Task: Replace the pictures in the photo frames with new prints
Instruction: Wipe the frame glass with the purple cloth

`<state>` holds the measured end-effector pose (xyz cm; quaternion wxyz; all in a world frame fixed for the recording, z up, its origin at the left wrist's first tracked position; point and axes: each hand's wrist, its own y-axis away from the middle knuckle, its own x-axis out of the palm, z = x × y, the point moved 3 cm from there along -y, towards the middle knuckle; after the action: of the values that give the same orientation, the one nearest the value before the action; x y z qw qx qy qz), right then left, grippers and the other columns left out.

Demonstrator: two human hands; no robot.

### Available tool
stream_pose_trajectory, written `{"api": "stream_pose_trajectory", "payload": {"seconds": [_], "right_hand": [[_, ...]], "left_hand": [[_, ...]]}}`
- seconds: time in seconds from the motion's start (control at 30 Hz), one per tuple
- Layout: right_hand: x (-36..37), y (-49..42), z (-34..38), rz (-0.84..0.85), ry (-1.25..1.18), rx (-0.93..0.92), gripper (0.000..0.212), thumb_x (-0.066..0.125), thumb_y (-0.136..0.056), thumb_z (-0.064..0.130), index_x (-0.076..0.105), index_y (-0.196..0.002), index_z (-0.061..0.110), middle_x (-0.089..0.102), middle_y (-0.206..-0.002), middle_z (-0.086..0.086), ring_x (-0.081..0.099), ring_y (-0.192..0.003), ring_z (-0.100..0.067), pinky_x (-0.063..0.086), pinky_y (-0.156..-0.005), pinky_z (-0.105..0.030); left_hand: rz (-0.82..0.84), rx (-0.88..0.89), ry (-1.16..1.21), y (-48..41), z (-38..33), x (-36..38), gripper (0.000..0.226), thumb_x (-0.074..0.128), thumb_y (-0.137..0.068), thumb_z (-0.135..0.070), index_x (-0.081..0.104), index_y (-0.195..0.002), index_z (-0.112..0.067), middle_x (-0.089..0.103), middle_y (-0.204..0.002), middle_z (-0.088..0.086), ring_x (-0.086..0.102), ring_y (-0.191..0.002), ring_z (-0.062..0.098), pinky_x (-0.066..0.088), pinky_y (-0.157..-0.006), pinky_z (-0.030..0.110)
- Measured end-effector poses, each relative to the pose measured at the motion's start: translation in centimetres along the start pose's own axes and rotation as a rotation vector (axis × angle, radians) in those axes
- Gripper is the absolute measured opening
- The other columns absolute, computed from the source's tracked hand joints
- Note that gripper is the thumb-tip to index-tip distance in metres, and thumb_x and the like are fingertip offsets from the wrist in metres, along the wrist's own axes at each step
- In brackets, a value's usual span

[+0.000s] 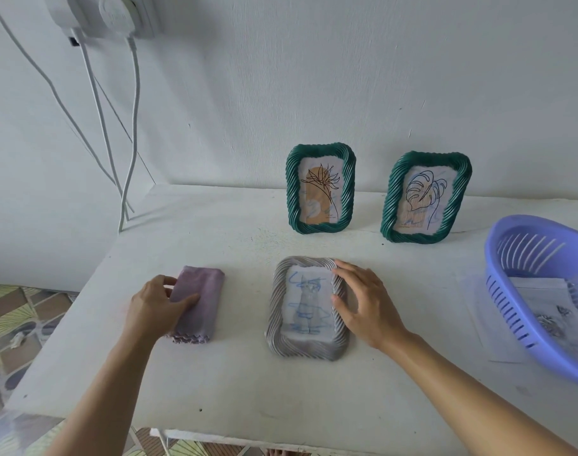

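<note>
Table edges: we stand at the near edge of the white table point(235, 383); its left edge runs diagonally off toward the wall point(347, 77), and the far edge meets that wall.
Open room: bare tabletop lies in front of the grey frame point(305, 348) and between it and the two standing frames; to the right, the purple basket point(491, 264) sits near our forearm.
Grey frame position: flat on the table, picture side up, in the middle, between our two hands.
Grey frame axis: its long side runs from us toward the wall; the cat drawing point(309, 302) has its head at the far end.
Right hand point(363, 304): fingers spread wide and relaxed, resting on the frame's right rim up to the far right corner, nothing clasped.
Left hand point(156, 304): holds the folded purple cloth point(205, 311) at its left edge, thumb lying across the top.
Standing frames: the left green frame point(292, 192) and right green frame point(391, 205) stand upright near the wall, well apart, facing us, each with a line-drawn plant.
Basket contents: printed sheets point(541, 301) lie inside; another sheet lies under it.
Room: white cables point(96, 110) hang down the wall at left; patterned floor tiles point(4, 324) show beyond the left edge.
</note>
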<state>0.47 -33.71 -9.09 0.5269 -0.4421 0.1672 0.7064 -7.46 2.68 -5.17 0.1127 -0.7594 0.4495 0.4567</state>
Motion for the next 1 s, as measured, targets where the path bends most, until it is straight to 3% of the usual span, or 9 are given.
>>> {"api": "stream_pose_trajectory", "payload": {"seconds": [0.23,0.4,0.53,0.63,0.77,0.9,1.0], "right_hand": [[-1.0,0.1,0.2,-0.064,-0.184,0.048,0.043,0.074,-0.086,0.024,0.062,-0.127,0.018,0.058,-0.135,0.005,0.047,-0.131,-0.011,0.038,-0.113,-0.035],[-2.5,-0.1,3.1,-0.135,-0.346,0.090,0.024,0.067,-0.093,0.022,0.066,-0.117,0.019,0.067,-0.116,0.011,0.059,-0.114,-0.003,0.046,-0.101,-0.023],[-3.4,-0.6,6.4,0.039,-0.664,0.227,0.021,0.065,-0.095,0.027,0.064,-0.116,0.024,0.071,-0.103,0.009,0.067,-0.099,-0.005,0.053,-0.090,-0.026],[-3.4,-0.5,8.0,0.182,-0.834,0.335,0.032,0.066,-0.092,0.037,0.059,-0.122,0.030,0.070,-0.112,0.002,0.068,-0.104,-0.010,0.055,-0.094,-0.033],[-3.5,-0.3,8.8,0.289,-1.202,0.512,0.056,0.077,-0.082,0.040,0.055,-0.130,0.021,0.071,-0.117,-0.007,0.067,-0.111,-0.023,0.052,-0.095,-0.040],[-4.4,-0.1,8.4,0.264,-1.360,0.561,0.044,0.077,-0.082,0.011,0.064,-0.123,0.005,0.069,-0.119,-0.019,0.065,-0.114,-0.035,0.050,-0.099,-0.048],[-5.2,0.2,7.4,0.142,-1.328,0.612,0.035,0.075,-0.080,0.005,0.068,-0.115,0.001,0.072,-0.112,-0.019,0.068,-0.108,-0.033,0.052,-0.097,-0.045]], "left_hand": [[0.013,0.046,0.093,1.0,-0.9,-0.7,0.041,0.081,-0.079,-0.028,0.057,-0.112,-0.023,0.068,-0.103,0.002,0.064,-0.088,0.024,0.051,-0.068,0.036],[0.002,0.131,0.329,3.6,-2.9,-1.2,0.037,0.082,-0.080,-0.023,0.060,-0.110,-0.024,0.067,-0.101,-0.004,0.069,-0.081,0.017,0.053,-0.060,0.034],[0.088,0.209,0.580,6.2,-6.0,-1.0,0.023,0.079,-0.085,-0.027,0.067,-0.105,-0.025,0.071,-0.096,0.001,0.069,-0.067,0.014,0.054,-0.057,0.036],[0.227,0.261,0.742,7.8,-8.5,0.1,0.030,0.079,-0.080,-0.032,0.069,-0.105,-0.019,0.071,-0.097,0.012,0.068,-0.075,0.026,0.056,-0.072,0.048],[0.412,0.260,0.916,9.3,-11.6,1.9,0.029,0.072,-0.086,-0.020,0.066,-0.110,-0.005,0.067,-0.099,0.025,0.068,-0.081,0.031,0.058,-0.071,0.041],[0.358,0.359,0.779,9.7,-13.2,3.0,0.016,0.075,-0.087,-0.018,0.068,-0.101,-0.013,0.070,-0.091,0.011,0.071,-0.075,0.022,0.058,-0.068,0.035],[0.300,0.458,0.622,9.3,-13.6,3.4,0.012,0.076,-0.087,-0.020,0.069,-0.096,-0.016,0.073,-0.085,0.004,0.072,-0.076,0.017,0.054,-0.067,0.022]]}}
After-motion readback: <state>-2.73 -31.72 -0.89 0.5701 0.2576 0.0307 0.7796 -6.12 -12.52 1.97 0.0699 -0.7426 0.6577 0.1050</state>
